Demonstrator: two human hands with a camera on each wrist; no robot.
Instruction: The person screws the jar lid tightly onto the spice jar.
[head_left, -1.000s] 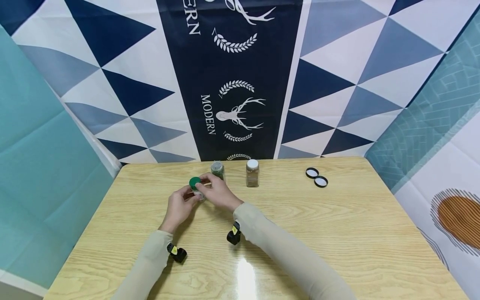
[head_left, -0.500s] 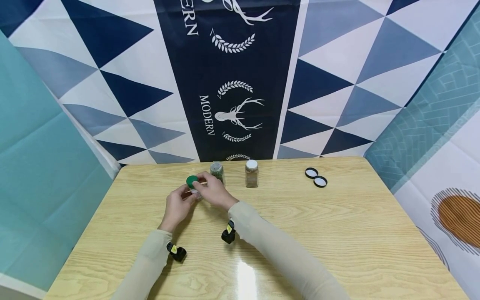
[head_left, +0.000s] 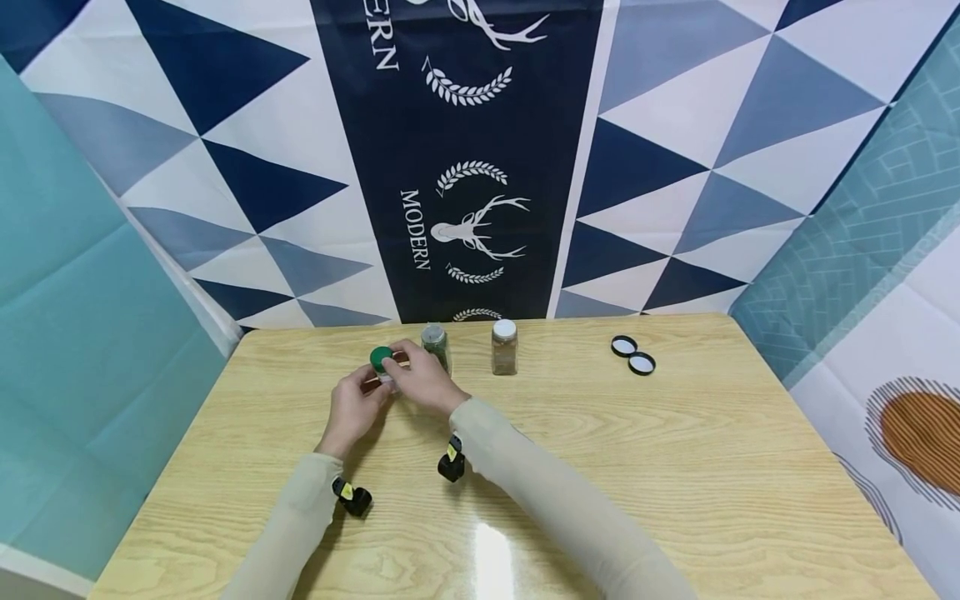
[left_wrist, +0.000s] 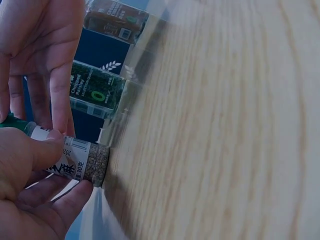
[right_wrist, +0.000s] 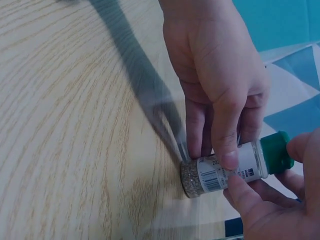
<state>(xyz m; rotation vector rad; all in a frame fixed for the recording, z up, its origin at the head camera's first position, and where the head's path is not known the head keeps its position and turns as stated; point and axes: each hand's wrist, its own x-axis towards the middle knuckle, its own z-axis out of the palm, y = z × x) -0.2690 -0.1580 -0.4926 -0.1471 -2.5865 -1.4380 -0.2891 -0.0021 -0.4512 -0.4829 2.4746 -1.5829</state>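
A small clear spice jar (right_wrist: 212, 170) with a white label, greyish seeds and a green cap (head_left: 381, 358) stands upright toward the left back of the table. My left hand (head_left: 352, 415) grips its body; the left wrist view shows the thumb across the label. From the other side my right hand (head_left: 426, 379) pinches the green cap between thumb and fingers, as the right wrist view also shows. Close behind the right hand is a chopped parsley jar (left_wrist: 97, 90) with a grey top. A brown spice jar (head_left: 505, 350) with a white top stands right of it.
Two round black-rimmed lids (head_left: 624, 346) lie side by side at the back right of the wooden table (head_left: 637, 467). A patterned cloth (head_left: 480, 167) hangs right behind the back edge. Small black cameras sit on both wrists.
The green-capped jar and my right hand have shifted slightly left and back. Both hands keep their hold on the jar and cap. The other jars and the lids stay put.
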